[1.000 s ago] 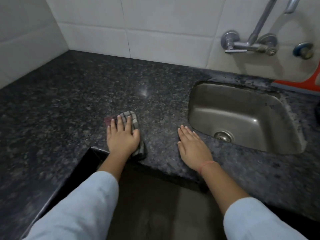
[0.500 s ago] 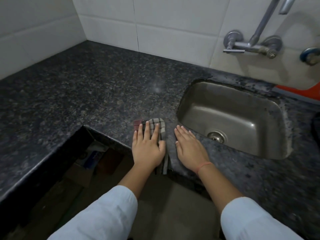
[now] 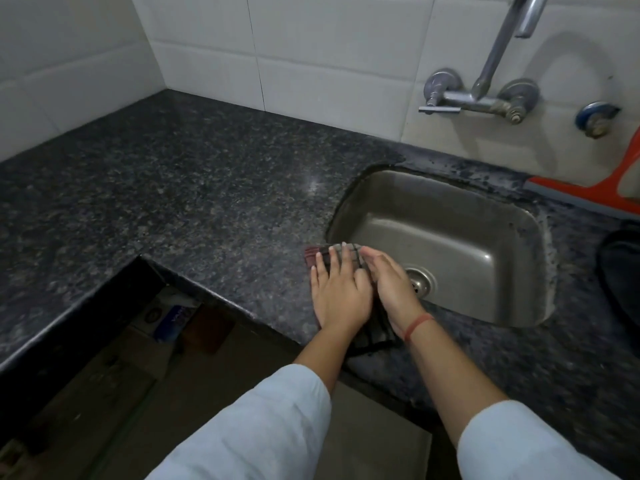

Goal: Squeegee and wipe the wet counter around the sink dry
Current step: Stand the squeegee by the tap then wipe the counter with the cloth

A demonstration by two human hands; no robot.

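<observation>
Head view: checkered cloth [image 3: 347, 253] on the counter [image 3: 207, 202], at the near-left rim of the sink [image 3: 450, 233].
The left hand [image 3: 341, 292] presses it flat, grip spread; the right hand [image 3: 394, 289], fingers straight and together, touches its right edge. An orange squeegee [image 3: 588, 195] rests at the wall beyond the sink.

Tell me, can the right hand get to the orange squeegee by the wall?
Probably yes: only the open sink lies between the right hand and the squeegee, and that hand holds nothing, though it looks a stretch.

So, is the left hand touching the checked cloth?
Touching. The head view shows the left hand lying flat on the checked cloth, straight fingers pressing it against the counter beside the sink.
</observation>
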